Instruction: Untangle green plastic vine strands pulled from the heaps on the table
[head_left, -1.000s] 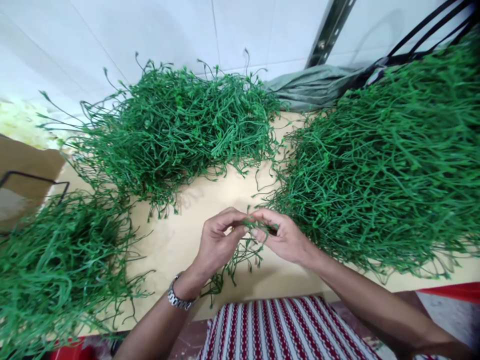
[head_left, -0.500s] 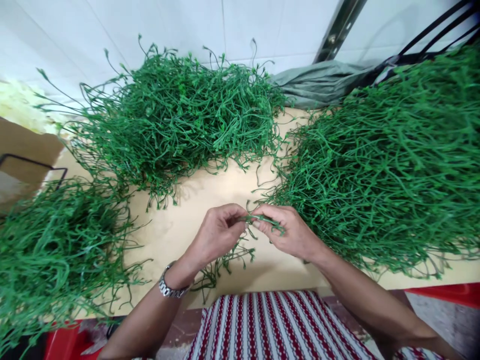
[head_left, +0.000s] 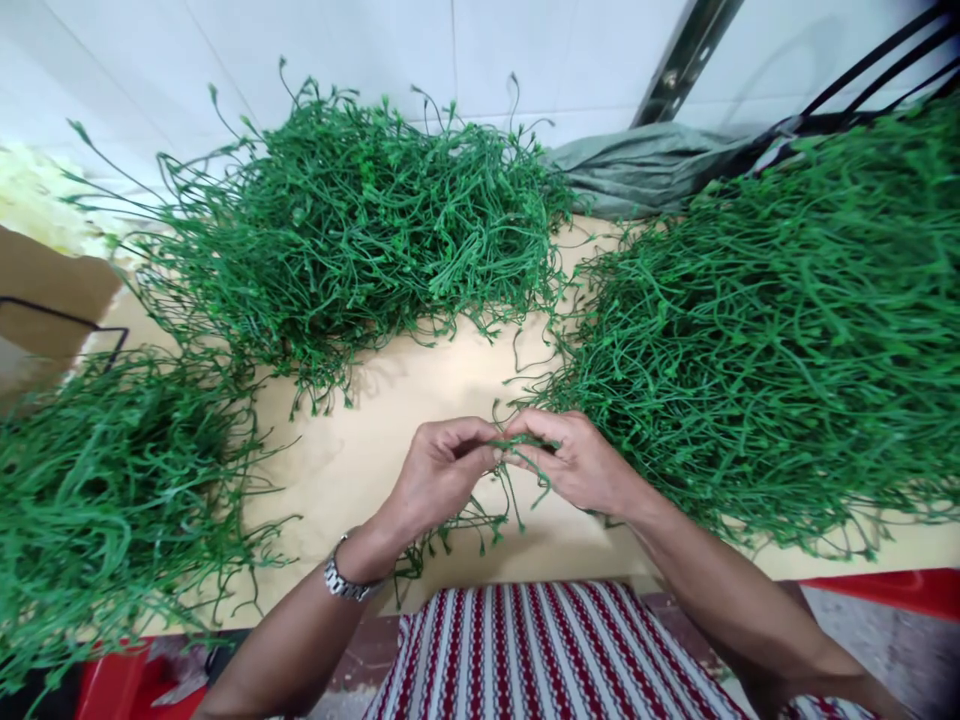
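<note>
Thin green stems with small bud-like tips, plastic-looking, are held between my two hands above the table. My left hand [head_left: 439, 475] is closed, thumb and forefinger pinching the stems [head_left: 526, 442] at one end. Close against it, my right hand [head_left: 585, 465] pinches the same stems, and some tips hang below the fingers. The exact grip point is partly covered by the fingertips. More loose stems [head_left: 480, 522] lie on the table below and behind my left hand.
A big heap of green stems [head_left: 780, 360] covers the right side. Another heap [head_left: 360, 230] lies at the back against the tiled wall [head_left: 525, 50], and a third [head_left: 112, 500] at the left. A cardboard box [head_left: 45, 300] stands far left on the cream table [head_left: 337, 480].
The stems between my fingers have shifted, with their free ends now hanging lower by my right hand. My left hand has moved slightly, and both hands remain together.
</note>
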